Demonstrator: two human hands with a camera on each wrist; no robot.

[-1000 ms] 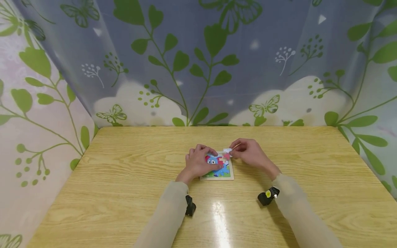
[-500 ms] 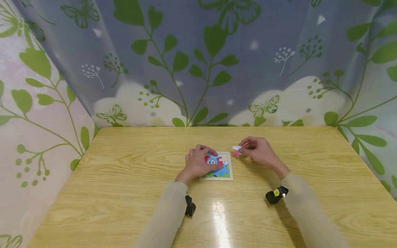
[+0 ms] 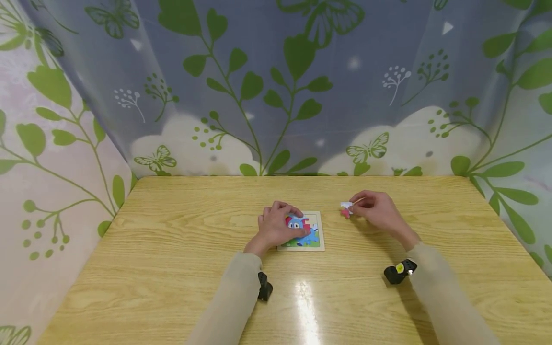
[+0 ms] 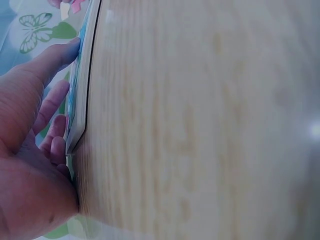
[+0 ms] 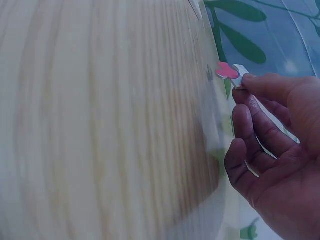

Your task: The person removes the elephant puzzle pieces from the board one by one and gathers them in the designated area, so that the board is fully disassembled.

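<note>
A small square jigsaw puzzle (image 3: 315,244) with a pale wooden frame lies flat on the table, showing a blue cartoon animal with red parts. Bare board shows at its upper right. My left hand (image 3: 278,224) rests over its left side, and the thumb (image 4: 62,52) presses on the picture. Part of the puzzle is hidden under that hand. Right of the puzzle, my right hand (image 3: 376,210) pinches a white and pink puzzle piece (image 5: 228,71) between thumb and forefinger, above the table. The other fingers are bent loosely and hold nothing.
The wood-grain table (image 3: 194,230) reaches back to a curtain (image 3: 267,96) printed with leaves and butterflies. Patterned cloth also hangs at both sides. Each wrist wears a small black camera, such as the right one (image 3: 398,272).
My right hand has drawn the puzzle piece away from the puzzle's upper right corner and moved it rightward. The left hand stays on the puzzle.
</note>
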